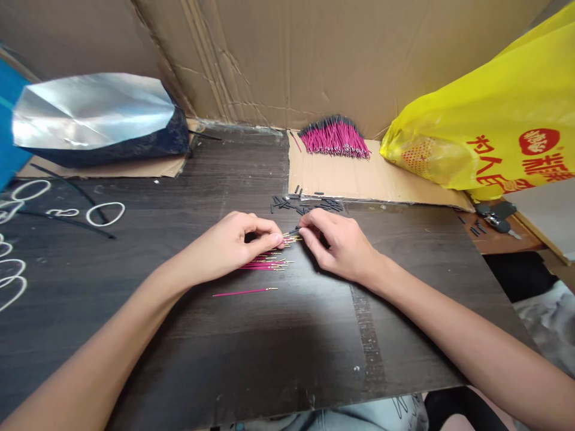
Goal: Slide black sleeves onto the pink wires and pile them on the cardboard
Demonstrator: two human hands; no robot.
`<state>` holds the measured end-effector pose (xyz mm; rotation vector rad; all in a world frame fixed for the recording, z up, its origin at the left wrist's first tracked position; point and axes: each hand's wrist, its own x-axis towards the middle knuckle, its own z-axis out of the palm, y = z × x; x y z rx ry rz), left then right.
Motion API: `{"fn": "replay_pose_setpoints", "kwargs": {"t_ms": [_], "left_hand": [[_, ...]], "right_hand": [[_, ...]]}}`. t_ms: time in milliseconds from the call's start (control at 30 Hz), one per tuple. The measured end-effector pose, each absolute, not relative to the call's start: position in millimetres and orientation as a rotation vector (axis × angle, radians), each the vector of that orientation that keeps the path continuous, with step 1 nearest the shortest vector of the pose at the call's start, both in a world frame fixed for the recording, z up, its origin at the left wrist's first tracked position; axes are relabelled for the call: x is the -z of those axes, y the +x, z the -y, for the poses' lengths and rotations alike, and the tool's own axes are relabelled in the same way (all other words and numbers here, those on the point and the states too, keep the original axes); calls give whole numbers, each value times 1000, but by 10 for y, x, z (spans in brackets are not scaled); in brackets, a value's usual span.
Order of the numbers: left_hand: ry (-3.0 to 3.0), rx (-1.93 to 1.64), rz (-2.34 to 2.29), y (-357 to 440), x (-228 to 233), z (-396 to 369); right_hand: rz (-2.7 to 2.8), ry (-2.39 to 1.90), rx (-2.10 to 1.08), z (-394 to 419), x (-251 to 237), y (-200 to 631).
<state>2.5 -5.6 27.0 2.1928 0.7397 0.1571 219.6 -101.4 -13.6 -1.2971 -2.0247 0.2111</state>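
Note:
My left hand [238, 242] is closed in a pinch over a small heap of pink wires [265, 265] with gold metal terminals, whose tips point right. Its fingers appear to grip one of these wires, though most of it is hidden. Opposite it, my right hand [341, 242] pinches a short black sleeve [294, 230] close to the left fingertips, at the wire ends. Whether the sleeve sits on a terminal I cannot tell. A single pink wire [242, 293] lies apart, nearer to me. Loose black sleeves [283, 202] are scattered just beyond both hands.
A pile of pink wires with black sleeved ends [335, 137] rests on a cardboard strip [350, 179] at the back. A silver bag [94, 114] stands back left, a yellow plastic bag [485, 120] back right. White rings [105, 214] and black tubes lie left; keys [496, 215] lie right.

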Motion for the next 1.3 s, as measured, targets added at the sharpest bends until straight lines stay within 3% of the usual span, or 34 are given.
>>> {"fn": "replay_pose_setpoints", "kwargs": {"t_ms": [600, 833, 1300], "left_hand": [[2221, -109, -681, 25, -287, 31], [2221, -87, -662, 28, -295, 30], [2242, -122, -674, 19, -253, 43]], "right_hand": [[2057, -1281, -211, 1021, 141, 2210], [2178, -1262, -9, 1023, 125, 2213], [2205, -1272, -70, 1035, 115, 2194]]}}
